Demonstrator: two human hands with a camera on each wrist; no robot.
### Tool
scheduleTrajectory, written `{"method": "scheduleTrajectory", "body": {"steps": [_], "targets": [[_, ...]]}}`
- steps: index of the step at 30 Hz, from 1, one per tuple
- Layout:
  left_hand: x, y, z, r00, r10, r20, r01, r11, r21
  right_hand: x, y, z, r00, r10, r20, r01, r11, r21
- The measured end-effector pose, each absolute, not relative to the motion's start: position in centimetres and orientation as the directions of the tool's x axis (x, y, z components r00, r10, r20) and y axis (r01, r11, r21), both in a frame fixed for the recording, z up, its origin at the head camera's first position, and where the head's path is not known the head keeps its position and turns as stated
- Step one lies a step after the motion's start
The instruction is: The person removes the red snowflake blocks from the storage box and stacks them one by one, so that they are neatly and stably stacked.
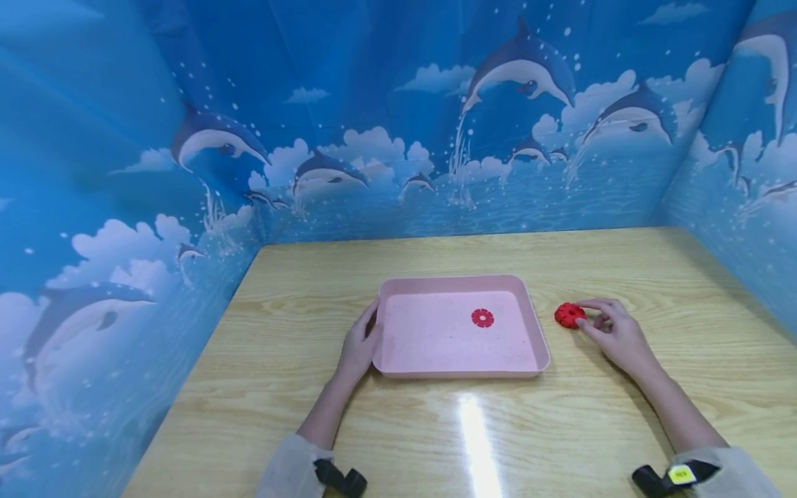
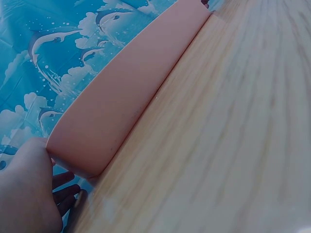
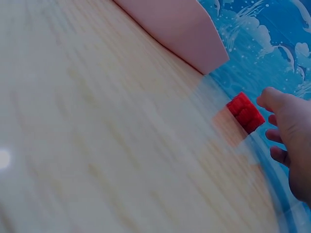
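Note:
A shallow pink tray (image 1: 461, 373) lies on the table, with one flat red notched disc (image 1: 482, 318) in it, right of its middle. My left hand (image 1: 359, 349) holds the tray's left side, fingers along the outer wall and thumb at the rim. In the left wrist view the tray's near wall (image 2: 116, 97) runs away from that thumb. Right of the tray sits a small cluster of red notched discs (image 1: 566, 315), stacked thick in the right wrist view. My right hand (image 1: 616, 337) is at its right edge, thumb and index finger apart on either side.
The light wood table (image 1: 299, 297) meets a blue dolphin-print backdrop (image 1: 386, 104) at the back and on both sides. A bright light reflection (image 1: 478, 443) falls on the wood in front of the tray. Dark straps with cameras (image 1: 341, 477) sit over both pale sleeves.

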State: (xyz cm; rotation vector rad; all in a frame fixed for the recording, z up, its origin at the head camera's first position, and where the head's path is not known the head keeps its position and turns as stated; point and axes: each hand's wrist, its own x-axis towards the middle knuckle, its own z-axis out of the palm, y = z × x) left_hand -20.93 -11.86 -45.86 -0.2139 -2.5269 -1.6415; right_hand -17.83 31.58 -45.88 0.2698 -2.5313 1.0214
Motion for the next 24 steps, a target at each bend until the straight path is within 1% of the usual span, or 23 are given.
{"method": "scheduleTrajectory", "body": {"steps": [5,9,13,16,20,24], "targets": [[-20.9,-11.9,-45.7,-0.983,0.048,0.177,0.181,0.411,0.894,-17.8,31.4,-45.1,-0.890,-0.005,0.456,-0.326,0.707,-0.628],[-20.9,-12.0,-45.7,-0.983,0.055,0.176,0.183,0.412,0.893,-17.7,30.5,-43.7,-0.889,-0.016,0.458,-0.336,0.701,-0.629],[-20.9,-12.1,-45.8,-0.983,0.058,0.175,0.183,0.413,0.892,-17.8,28.5,-41.8,-0.886,-0.072,0.457,-0.381,0.674,-0.633],[-20.9,-12.1,-45.9,-0.982,0.055,0.179,0.186,0.416,0.890,-18.1,26.7,-40.7,-0.880,-0.139,0.454,-0.428,0.646,-0.632],[-20.9,-12.0,-45.9,-0.982,0.060,0.181,0.189,0.405,0.894,-18.9,24.5,-40.3,-0.874,-0.233,0.427,-0.471,0.626,-0.621],[-20.9,-12.0,-45.9,-0.981,0.068,0.183,0.195,0.392,0.899,-19.8,22.7,-40.6,-0.883,-0.292,0.366,-0.467,0.610,-0.640]]}}
